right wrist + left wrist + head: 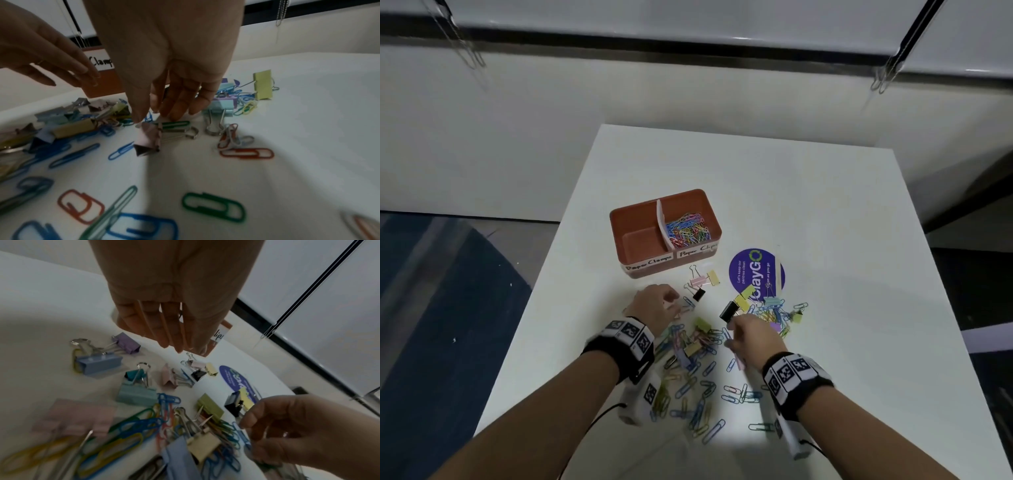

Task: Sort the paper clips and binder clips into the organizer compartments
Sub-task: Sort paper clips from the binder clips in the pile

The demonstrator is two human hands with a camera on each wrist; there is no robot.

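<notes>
The orange organizer has two compartments. Its right one holds coloured paper clips; its left one, labelled for clamps, looks bare. Loose paper clips and binder clips lie scattered in front of it. My left hand hovers over them with its fingers hanging relaxed and holds nothing. My right hand reaches down beside a black binder clip. Its fingertips meet the table just above a pink binder clip and a small blue paper clip. A grip is not clear.
A round purple sticker lies right of the organizer, with another heap of clips at its near edge. More paper clips are strewn between my forearms. The white table's left edge runs close to my left arm.
</notes>
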